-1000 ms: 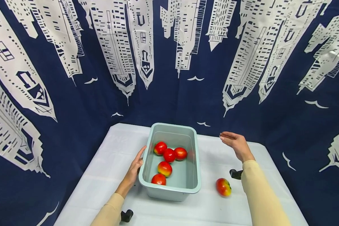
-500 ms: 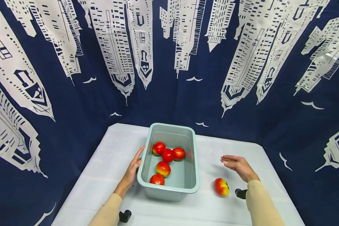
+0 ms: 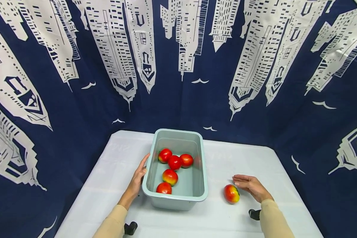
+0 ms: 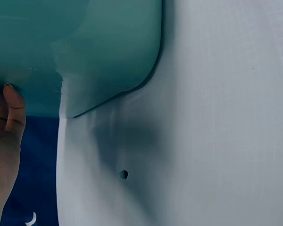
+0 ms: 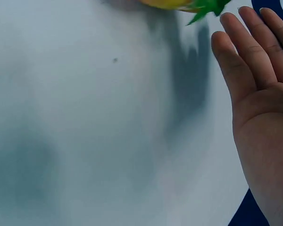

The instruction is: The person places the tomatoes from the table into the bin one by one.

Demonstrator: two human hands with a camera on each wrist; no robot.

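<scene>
A pale green plastic bin (image 3: 204, 172) stands on the table, holding several red and red-yellow tomato-like fruits (image 3: 170, 177). My left hand (image 3: 137, 180) rests against its left outer side with fingers extended; in the left wrist view the fingertips (image 4: 12, 94) lie at the bin wall. To the right of the bin, one loose red-yellow fruit (image 3: 231, 194) with a green leafy top lies on the table. My right hand (image 3: 252, 187) hovers just beside it, fingers straight and holding nothing. Only the fruit's leafy end (image 5: 210, 8) shows in the right wrist view, near the fingertips.
A white cloth covers the table (image 3: 220, 224). Behind and around it hangs a dark blue curtain (image 3: 172, 109) with white building prints. Small black devices sit at both wrists, one by the left (image 3: 131, 228) and one by the right (image 3: 254, 214).
My right hand has come down and nearer to me, ending up next to the loose fruit. The left hand stays at the bin's side. The whole head view has shifted slightly.
</scene>
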